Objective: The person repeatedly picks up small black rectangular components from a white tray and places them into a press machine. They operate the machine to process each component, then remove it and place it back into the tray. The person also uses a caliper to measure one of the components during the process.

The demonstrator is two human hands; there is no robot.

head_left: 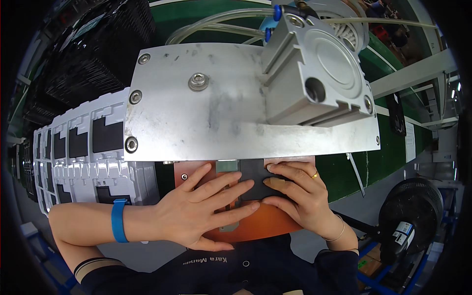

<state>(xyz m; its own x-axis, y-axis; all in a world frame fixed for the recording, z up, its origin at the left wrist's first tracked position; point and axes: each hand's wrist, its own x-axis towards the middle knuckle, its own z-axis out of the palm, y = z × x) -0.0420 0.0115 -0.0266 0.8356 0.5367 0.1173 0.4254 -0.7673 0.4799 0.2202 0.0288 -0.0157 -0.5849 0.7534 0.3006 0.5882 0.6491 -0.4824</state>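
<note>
A flat dark grey sheet lies on an orange-brown fixture, partly under the front edge of a silver metal plate. My left hand is spread flat over the fixture's left part, its fingertips reaching the sheet's left side. It is open and grips nothing. My right hand is at the sheet's right edge, fingers bent and thumb drawn in, closed on that edge. Between the left fingers a pale metal strip shows in part. The sheet's far end is hidden beneath the plate.
A square pneumatic cylinder rises from the plate, with clear air hoses behind. White trays holding dark pieces are stacked at left, with black trays beyond. A black fan stands at right, beside the green bench.
</note>
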